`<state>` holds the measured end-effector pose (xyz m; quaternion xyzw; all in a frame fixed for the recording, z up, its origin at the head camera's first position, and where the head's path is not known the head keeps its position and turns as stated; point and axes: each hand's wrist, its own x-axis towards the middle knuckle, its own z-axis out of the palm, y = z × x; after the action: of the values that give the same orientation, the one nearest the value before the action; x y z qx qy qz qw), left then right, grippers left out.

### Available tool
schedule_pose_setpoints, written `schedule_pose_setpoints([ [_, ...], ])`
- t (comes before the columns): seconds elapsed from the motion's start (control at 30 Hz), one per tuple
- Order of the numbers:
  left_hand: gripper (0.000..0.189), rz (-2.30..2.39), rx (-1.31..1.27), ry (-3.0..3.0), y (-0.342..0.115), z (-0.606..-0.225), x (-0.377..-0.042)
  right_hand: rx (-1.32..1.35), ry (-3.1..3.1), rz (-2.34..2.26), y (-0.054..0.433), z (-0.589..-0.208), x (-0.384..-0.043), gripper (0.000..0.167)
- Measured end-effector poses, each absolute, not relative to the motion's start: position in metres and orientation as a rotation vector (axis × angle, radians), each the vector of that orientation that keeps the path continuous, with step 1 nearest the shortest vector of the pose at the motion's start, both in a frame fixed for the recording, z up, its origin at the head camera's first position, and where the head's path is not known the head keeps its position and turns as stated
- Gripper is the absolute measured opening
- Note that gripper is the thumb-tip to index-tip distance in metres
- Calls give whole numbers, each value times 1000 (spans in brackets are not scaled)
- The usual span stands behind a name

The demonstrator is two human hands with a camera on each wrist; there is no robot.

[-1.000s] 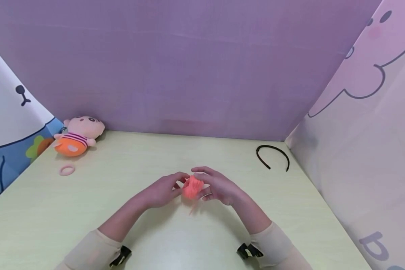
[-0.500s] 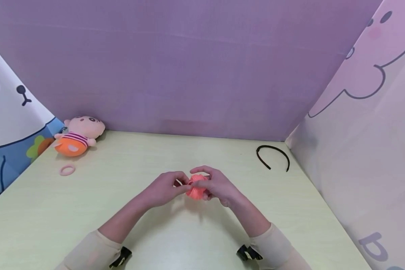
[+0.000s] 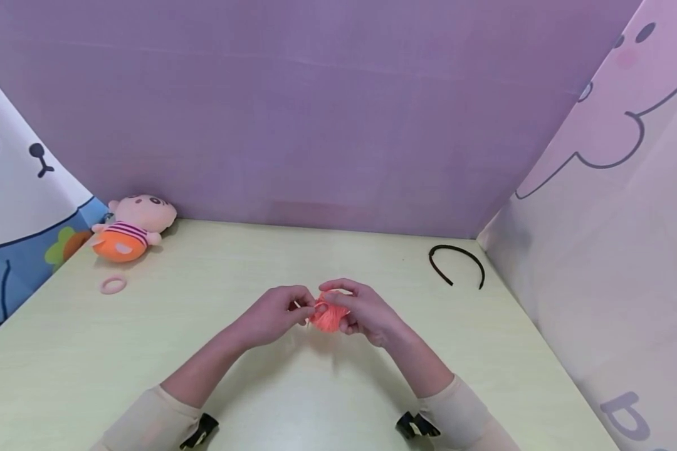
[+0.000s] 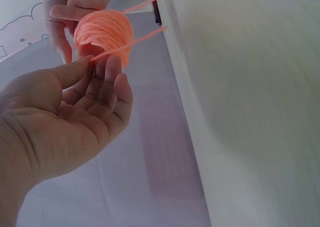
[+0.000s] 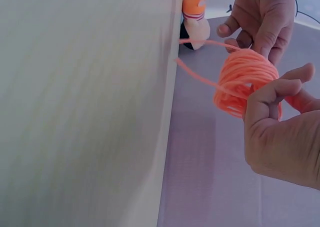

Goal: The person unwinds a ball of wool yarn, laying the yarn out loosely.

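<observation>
A small ball of coral-orange yarn (image 3: 328, 318) is held up above the middle of the table, between both hands. My right hand (image 3: 368, 313) grips it from the right, with some fingers curled into the hollow at its end, as the right wrist view shows. From the left, my left hand (image 3: 276, 314) pinches a strand of the yarn (image 4: 106, 54) between thumb and fingertips, close against the ball. Two loose yarn ends stick out from the ball (image 5: 249, 77) in both wrist views.
A plush toy (image 3: 132, 228) in an orange and striped outfit lies at the back left, with a pink ring (image 3: 113, 285) in front of it. A black headband (image 3: 457, 249) rests at the back right. A purple cloth wall (image 3: 327, 125) closes off the table's (image 3: 231, 250) far side.
The yarn ball has shifted slightly right and turned in the hands. The left thumb and fingers have come together on a strand, and the right hand has closed further around the ball.
</observation>
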<state>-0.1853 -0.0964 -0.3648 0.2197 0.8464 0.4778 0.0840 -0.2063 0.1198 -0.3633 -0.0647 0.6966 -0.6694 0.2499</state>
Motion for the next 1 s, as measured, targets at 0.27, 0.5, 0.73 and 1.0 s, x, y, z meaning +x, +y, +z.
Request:
schedule_pose_setpoints([
  [0.27,7,1406,634,2520,-102,-363,-185,-150,1976,-1902,121,-364,-206,33],
  [0.5,7,1395,622,2531,-110,-360,-185,-124,1973,-1939,121,-363,-206,31],
  [0.73,7,1382,565,2556,-120,-361,-191,-101,1979,-1942,122,-363,-207,32],
  [1.0,6,1410,527,2591,-134,-359,-198,-96,1976,-1925,124,-362,-208,32],
])
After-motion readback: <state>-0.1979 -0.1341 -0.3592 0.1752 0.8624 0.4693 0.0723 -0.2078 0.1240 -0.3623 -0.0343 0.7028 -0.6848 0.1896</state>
